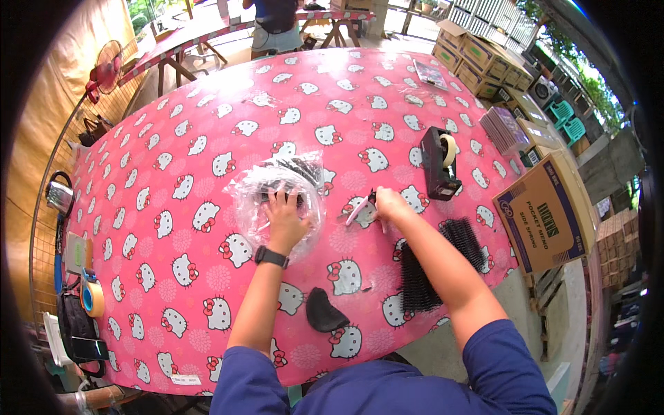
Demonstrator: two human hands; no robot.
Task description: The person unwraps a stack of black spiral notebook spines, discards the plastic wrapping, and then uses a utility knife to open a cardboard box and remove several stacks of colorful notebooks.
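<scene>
My left hand [286, 216] lies with spread fingers on a crumpled clear plastic bag [249, 200] that has something dark inside, mostly hidden by the wrap and the hand. To its right, my right hand [391, 205] is closed around a small pale pink and black tool [357, 210], whose exact kind I cannot make out. It is held just above or against the pink tablecloth, apart from the bag. A curved black pad-like piece [325, 311] rests nearer to me. Black bristly strips [417, 278] lie partly beneath my right forearm.
A black tape dispenser [441, 163] stands right of my right hand. Cardboard boxes [543, 211] line the table's right side. Orange tape [90, 296] and a black bag [77, 328] are at the left edge. A person [277, 24] stands beyond the far edge.
</scene>
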